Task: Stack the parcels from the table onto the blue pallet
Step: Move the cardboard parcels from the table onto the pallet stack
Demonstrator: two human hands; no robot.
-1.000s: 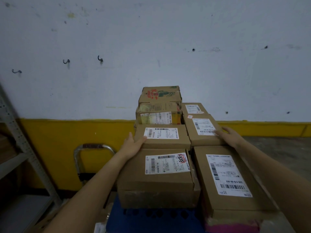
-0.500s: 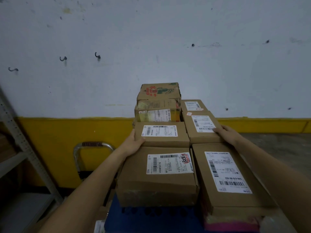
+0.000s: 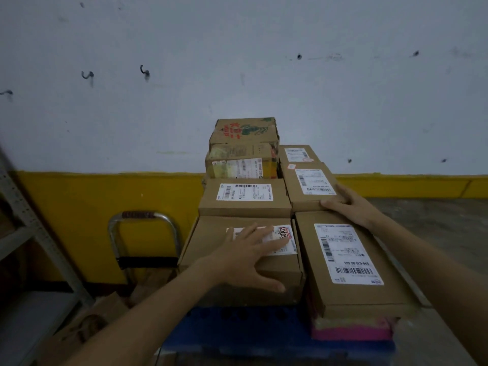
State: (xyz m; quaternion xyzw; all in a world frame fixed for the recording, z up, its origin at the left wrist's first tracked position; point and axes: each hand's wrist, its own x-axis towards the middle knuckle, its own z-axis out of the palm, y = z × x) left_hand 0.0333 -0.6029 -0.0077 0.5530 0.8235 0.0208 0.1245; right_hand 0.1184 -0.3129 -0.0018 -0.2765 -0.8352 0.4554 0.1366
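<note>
Several brown cardboard parcels with white labels stand stacked on the blue pallet (image 3: 253, 328). My left hand (image 3: 248, 256) lies flat with spread fingers on top of the near left parcel (image 3: 211, 247), covering part of its label. My right hand (image 3: 351, 207) rests on the near right corner of a smaller parcel (image 3: 309, 186) in the second row, fingers along its front edge. Between them sits a middle parcel (image 3: 245, 199). A long parcel (image 3: 348, 262) lies at the near right on a pink package (image 3: 351, 332). A printed box (image 3: 244, 133) tops the far stack.
A white and yellow wall rises behind the stack. A metal trolley handle (image 3: 144, 217) stands at the left, with a grey shelf rack (image 3: 29, 233) further left. Crumpled cardboard (image 3: 87, 326) lies on the floor at the lower left. Bare concrete floor (image 3: 435, 228) at right.
My left hand has come off the side of the middle parcel and moved nearer, onto the top of the near left parcel. My right hand stays on the small right parcel.
</note>
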